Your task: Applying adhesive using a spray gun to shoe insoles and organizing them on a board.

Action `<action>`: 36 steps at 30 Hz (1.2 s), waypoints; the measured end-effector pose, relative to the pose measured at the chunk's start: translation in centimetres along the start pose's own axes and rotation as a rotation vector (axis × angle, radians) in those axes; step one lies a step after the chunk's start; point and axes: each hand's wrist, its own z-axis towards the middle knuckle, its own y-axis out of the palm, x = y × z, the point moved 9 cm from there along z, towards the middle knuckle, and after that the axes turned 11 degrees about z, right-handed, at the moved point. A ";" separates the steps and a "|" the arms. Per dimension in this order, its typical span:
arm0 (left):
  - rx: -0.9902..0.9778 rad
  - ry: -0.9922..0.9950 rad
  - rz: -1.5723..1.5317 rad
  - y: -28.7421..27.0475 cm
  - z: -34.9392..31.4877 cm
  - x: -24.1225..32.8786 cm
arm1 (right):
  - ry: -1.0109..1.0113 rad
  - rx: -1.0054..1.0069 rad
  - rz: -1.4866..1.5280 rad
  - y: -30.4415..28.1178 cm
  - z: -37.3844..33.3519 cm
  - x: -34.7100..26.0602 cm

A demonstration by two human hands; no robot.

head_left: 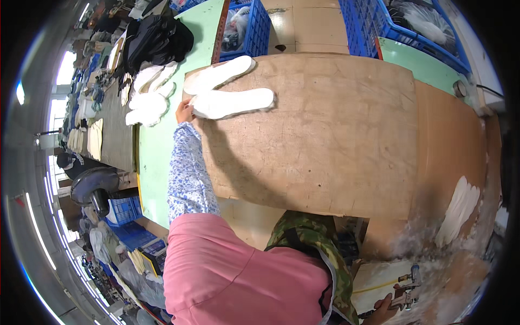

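Note:
My left hand (184,111) reaches to the left edge of a brown board (325,135). Its fingers are closed on the near end of a white foot-shaped insole (233,103) lying flat there. Just beyond lies a second white insole (219,76), set at a slant, its left end close to the first. Far down at the lower right, my right hand (383,311) is wrapped around a metal spray gun (406,292) with brass fittings. A yellow hose (376,286) runs beside the gun. The grip is partly hidden at the picture's edge.
More white pieces (151,97) are piled on the green tabletop (157,162) at left, near a black bag (157,40). Blue crates (252,27) stand beyond the board. Several long white pieces (457,211) lie at right. A fan (95,187) stands at left.

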 end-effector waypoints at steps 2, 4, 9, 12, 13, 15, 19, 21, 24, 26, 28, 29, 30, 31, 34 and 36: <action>0.111 -0.024 0.120 -3.2 2.0 -1.3 | 0.016 -0.009 -0.016 0.9 0.0 -0.8; 0.206 0.042 0.246 -6.0 3.1 -1.6 | -0.001 -0.039 -0.034 1.9 0.3 -1.5; 0.820 -0.127 0.966 -10.6 1.4 0.7 | -0.123 -0.208 0.053 4.3 0.4 -2.3; 0.722 0.163 0.939 -4.2 0.8 7.7 | -0.008 -0.198 0.079 4.0 0.7 -1.1; 0.635 0.548 1.033 1.7 -1.2 12.0 | -0.012 -0.161 0.092 3.7 0.7 -1.0; 0.237 0.992 0.686 14.2 -6.3 18.9 | 0.044 -0.119 0.138 3.0 0.2 -0.2; -0.595 1.139 0.227 39.0 -22.8 26.2 | 0.127 -0.062 0.124 2.1 -0.7 1.6; -0.939 1.226 0.200 49.7 -34.1 27.8 | 0.171 -0.016 0.123 1.7 -1.1 1.9; -1.276 1.425 0.067 61.0 -51.4 29.2 | 0.198 0.049 0.169 1.4 -1.5 1.7; -1.435 1.430 0.013 67.2 -60.9 29.8 | 0.150 0.125 0.219 0.9 -1.7 1.3; -1.368 1.465 -0.030 71.3 -68.4 30.3 | 0.197 0.211 0.285 0.1 -3.2 2.1; -1.343 1.517 -0.065 72.8 -71.7 30.6 | 0.238 0.274 0.354 -0.5 -4.1 2.9; -1.356 1.555 -0.032 74.3 -74.7 30.4 | 0.238 0.383 0.332 -1.7 -5.1 3.3; -1.359 1.563 -0.091 74.9 -77.1 30.2 | 0.263 0.404 0.309 -2.3 -5.8 3.9; -1.419 1.951 0.294 76.3 -85.4 25.8 | 0.270 0.424 0.290 -3.5 -7.5 4.8; -1.385 2.163 0.404 75.6 -88.1 23.0 | 0.315 0.453 0.320 -4.0 -8.5 5.6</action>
